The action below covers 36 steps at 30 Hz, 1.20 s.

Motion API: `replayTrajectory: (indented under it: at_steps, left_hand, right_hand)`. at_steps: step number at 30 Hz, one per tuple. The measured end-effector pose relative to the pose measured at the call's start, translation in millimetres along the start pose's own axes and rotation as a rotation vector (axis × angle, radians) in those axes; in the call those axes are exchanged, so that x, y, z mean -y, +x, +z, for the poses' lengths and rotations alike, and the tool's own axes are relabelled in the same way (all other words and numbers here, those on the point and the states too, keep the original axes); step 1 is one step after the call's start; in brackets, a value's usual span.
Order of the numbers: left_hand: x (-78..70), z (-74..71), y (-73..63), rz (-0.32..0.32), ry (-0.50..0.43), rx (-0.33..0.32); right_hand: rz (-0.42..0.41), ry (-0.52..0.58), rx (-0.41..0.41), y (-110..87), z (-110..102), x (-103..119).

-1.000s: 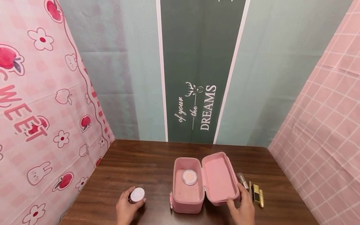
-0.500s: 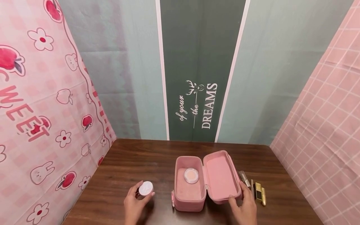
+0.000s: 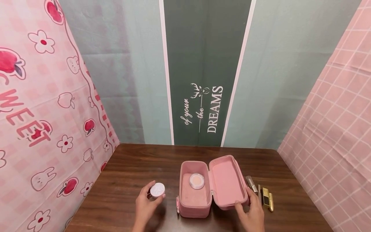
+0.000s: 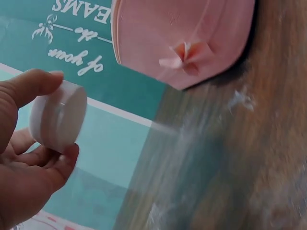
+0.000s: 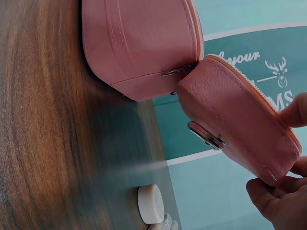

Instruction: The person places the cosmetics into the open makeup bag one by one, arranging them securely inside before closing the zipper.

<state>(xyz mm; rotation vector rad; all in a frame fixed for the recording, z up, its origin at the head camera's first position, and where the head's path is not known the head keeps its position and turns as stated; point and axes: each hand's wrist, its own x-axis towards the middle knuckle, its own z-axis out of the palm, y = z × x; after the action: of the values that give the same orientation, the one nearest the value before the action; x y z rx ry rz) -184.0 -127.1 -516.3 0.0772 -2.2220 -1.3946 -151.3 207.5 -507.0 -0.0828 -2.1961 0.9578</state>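
My left hand [image 3: 146,206] holds a small round jar [image 3: 157,190] with a white lid between thumb and fingers, above the table left of the pink zip case [image 3: 195,211]. In the left wrist view the jar [image 4: 58,115] is tilted on its side, apart from the case. The case stands unzipped, its lid [image 3: 229,182] folded out to the right. A clear round pot [image 3: 197,181] with a beige middle lies inside. My right hand [image 3: 251,212] grips the lid's near right corner, thumb inside and fingers outside, as the right wrist view also shows on the lid [image 5: 240,120].
On the wooden table [image 3: 139,161], just right of the lid, lie a silver tube [image 3: 251,184], a black and gold compact [image 3: 265,197] and a gold tube [image 3: 271,202]. A bow [image 4: 188,57] sticks out from the case's left side. Printed cloths hang behind and at both sides.
My left hand has carried the jar rightward and slightly farther from me, closer to the case. My right hand keeps its grip on the lid, which stays folded out.
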Motion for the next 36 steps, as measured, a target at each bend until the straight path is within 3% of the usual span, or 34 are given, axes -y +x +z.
replayTrajectory:
  at_steps: [6,17,30,36]
  left_hand:
    - [-10.0,5.8,3.1,-0.043,-0.033,0.107]
    - [-26.0,17.8,8.6,-0.006,-0.11,0.201]
    - [-39.1,22.6,19.1,-0.051,-0.036,0.292]
    - [-41.9,22.8,20.2,-0.042,-0.027,0.32]
  right_hand:
    - [-0.019,0.0,0.0,0.0,-0.3,0.0]
    - [0.009,-0.01,0.005,-1.6,1.7,-1.9]
    - [-0.02,0.001,0.0,0.9,1.3,-3.0]
    - [0.011,0.007,0.001,-0.6,0.9,-2.9]
